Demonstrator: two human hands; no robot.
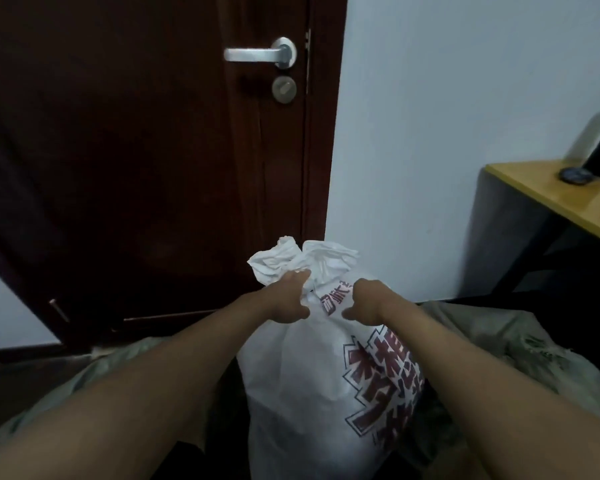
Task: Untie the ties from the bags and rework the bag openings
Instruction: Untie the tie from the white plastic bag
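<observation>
Indoors, before a dark door (136, 150), a bulging white red-lettered bag (312, 375) stands upright, left hand (288, 296) and right hand (364, 301) gripping its bunched neck.

Dark wooden door (136, 150); pale wall (447, 116); yellow-topped table (555, 199) at right

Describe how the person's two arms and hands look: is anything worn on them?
Both arms are bare from the picture's lower edge to the fingers: no sleeves show. The left hand and the right hand wear no gloves, and no watch, bracelet or ring can be seen on them. The fingertips are partly hidden by the white bag, so rings there cannot be ruled out.
</observation>
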